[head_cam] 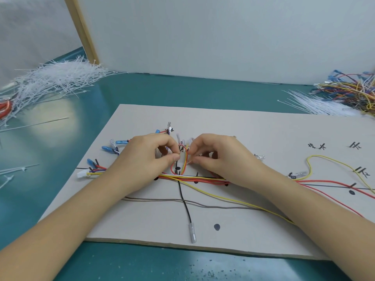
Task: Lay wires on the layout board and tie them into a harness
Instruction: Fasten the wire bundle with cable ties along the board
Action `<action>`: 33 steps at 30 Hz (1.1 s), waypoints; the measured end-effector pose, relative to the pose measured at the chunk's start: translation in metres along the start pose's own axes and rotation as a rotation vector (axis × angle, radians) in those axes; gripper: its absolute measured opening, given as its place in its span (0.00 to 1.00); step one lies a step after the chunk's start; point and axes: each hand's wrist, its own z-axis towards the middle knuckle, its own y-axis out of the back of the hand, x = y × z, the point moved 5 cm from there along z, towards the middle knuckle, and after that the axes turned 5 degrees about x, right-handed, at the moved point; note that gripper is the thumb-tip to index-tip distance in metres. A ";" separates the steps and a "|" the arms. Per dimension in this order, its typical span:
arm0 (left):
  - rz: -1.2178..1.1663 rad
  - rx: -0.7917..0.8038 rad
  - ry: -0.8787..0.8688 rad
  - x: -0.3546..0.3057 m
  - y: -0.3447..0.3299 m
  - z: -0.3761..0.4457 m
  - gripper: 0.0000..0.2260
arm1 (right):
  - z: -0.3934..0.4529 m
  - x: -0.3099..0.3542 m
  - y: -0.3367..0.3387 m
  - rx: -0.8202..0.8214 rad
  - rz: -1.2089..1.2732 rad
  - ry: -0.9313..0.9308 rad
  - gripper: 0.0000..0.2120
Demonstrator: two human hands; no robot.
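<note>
A red-and-yellow wire loop [183, 159] is pinched at mid-layout board [253, 130] by both grips: left hand [150, 157] and right hand [215, 155], fingers curled tightly closed.

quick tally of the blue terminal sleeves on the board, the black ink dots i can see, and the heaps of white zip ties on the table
blue terminal sleeves: 4
black ink dots: 6 showing; hands may hide others
heaps of white zip ties: 2
total: 12
</note>
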 end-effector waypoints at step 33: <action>-0.139 0.014 -0.073 -0.010 -0.008 0.000 0.11 | 0.004 0.002 -0.002 -0.058 0.011 0.054 0.05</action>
